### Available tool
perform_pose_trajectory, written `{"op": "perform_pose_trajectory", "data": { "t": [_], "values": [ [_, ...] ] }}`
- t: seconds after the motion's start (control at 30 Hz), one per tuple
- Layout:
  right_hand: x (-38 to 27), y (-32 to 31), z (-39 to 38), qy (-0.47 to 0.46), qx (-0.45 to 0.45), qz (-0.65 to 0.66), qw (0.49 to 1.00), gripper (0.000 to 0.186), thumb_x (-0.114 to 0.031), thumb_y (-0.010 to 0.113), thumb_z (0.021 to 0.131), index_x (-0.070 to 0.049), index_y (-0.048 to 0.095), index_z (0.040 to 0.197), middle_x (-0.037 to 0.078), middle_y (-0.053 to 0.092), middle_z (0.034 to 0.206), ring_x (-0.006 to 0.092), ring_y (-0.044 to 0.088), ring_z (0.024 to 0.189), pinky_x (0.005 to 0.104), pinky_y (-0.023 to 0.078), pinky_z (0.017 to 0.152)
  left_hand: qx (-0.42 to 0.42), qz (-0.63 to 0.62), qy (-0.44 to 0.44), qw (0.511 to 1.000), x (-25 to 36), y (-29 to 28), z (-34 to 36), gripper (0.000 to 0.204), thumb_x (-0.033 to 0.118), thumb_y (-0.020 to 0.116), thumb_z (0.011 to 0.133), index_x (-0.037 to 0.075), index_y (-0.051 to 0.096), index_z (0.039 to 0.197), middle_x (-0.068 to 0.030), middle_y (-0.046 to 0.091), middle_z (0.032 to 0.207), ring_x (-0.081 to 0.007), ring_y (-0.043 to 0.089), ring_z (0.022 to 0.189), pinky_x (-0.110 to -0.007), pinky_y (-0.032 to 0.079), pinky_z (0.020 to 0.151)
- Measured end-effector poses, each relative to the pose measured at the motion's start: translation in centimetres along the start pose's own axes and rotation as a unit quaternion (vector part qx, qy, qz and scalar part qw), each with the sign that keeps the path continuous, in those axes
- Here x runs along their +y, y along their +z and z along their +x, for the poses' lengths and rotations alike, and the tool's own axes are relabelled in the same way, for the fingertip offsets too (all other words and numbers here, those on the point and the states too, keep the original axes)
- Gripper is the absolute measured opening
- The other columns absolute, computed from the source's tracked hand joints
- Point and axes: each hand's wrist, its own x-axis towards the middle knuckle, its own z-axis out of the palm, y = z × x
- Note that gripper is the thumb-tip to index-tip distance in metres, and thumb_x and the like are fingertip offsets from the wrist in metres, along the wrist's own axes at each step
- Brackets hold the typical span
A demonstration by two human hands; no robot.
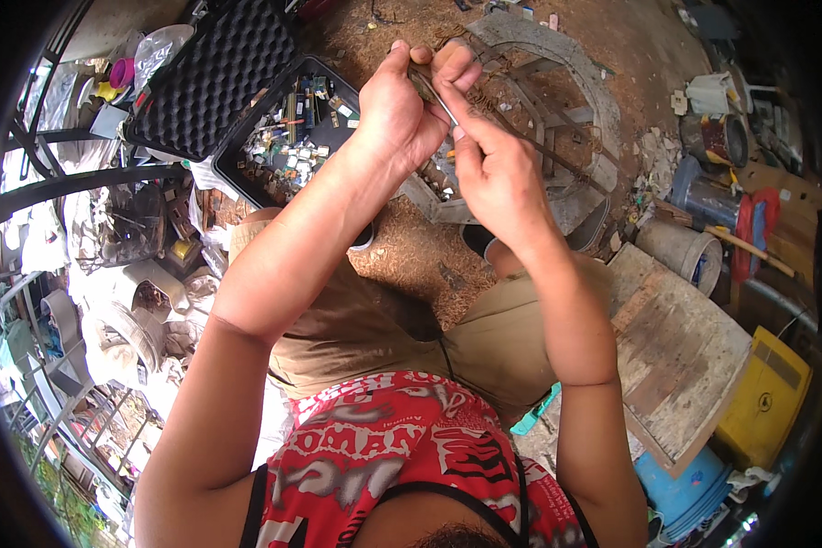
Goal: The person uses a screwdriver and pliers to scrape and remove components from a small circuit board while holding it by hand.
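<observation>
In front of me, both hands meet over the ground. My right hand [502, 173] is closed, thumb and index finger pinching a thin metal tool with a straight shaft [445, 106]. That shaft slants up to the left, toward the fingers of my left hand [396, 108]. The left hand is curled, and a small dark piece partly shows at its fingers; its kind cannot be made out. Just left of the hands lies an open black case [329, 137], holding several small circuit boards and chips [288, 151]. Its lid is lined with black egg-crate foam [219, 78].
A grey ring-shaped frame with spokes [603, 110] lies beyond my right hand. At right are a worn wooden board [676, 352], a yellow plastic panel [765, 388], a blue tub [680, 493] and a grey bucket [676, 251]. Piled scrap and plastic bags fill the left side.
</observation>
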Motion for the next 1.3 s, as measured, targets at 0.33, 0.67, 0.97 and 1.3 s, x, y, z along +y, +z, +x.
{"op": "perform_pose_trajectory", "data": {
  "t": [0.33,0.67,0.97,1.3],
  "values": [
    [0.3,1.7,0.6,-0.050,0.061,-0.032,0.996,0.058,0.002,0.053,0.082,-0.017,0.053,0.136,0.022,0.061,0.068,0.0394,0.063,0.063,0.0482,0.051,0.058,0.029,-0.041,0.074,0.996,-0.2,0.8,0.8,0.031,0.030,0.029,0.105,0.007,0.042,0.088,-0.0120,0.056,0.085,-0.0245,0.064,0.084,-0.051,0.049,0.098],
    [-0.4,1.1,0.7,-0.049,0.053,-0.036,0.997,0.056,0.000,0.053,0.084,-0.016,0.052,0.137,0.023,0.060,0.067,0.0394,0.063,0.063,0.0483,0.052,0.059,-0.015,-0.018,0.107,0.994,-0.1,1.0,0.5,0.032,0.033,0.032,0.105,0.007,0.043,0.091,-0.0099,0.054,0.083,-0.0243,0.063,0.079,-0.055,0.048,0.096],
    [-0.3,1.7,1.3,-0.054,0.087,-0.005,0.995,0.050,-0.001,0.054,0.085,-0.012,0.055,0.134,0.025,0.062,0.071,0.0406,0.064,0.064,0.0492,0.052,0.059,-0.021,-0.044,0.141,0.989,-0.1,0.9,0.8,0.028,0.032,0.039,0.104,0.011,0.049,0.089,-0.0033,0.058,0.086,-0.0203,0.065,0.085,-0.056,0.044,0.097],
    [-0.5,-0.8,0.9,-0.067,0.072,-0.003,0.995,0.039,-0.003,0.055,0.086,-0.006,0.061,0.124,0.021,0.063,0.069,0.0365,0.065,0.062,0.0453,0.053,0.058,-0.211,0.164,0.114,0.957,0.5,1.5,-0.5,0.025,-0.004,0.046,0.086,0.010,0.043,0.106,-0.0174,0.051,0.124,-0.0348,0.058,0.113,-0.052,0.044,0.101]
  ]
}}
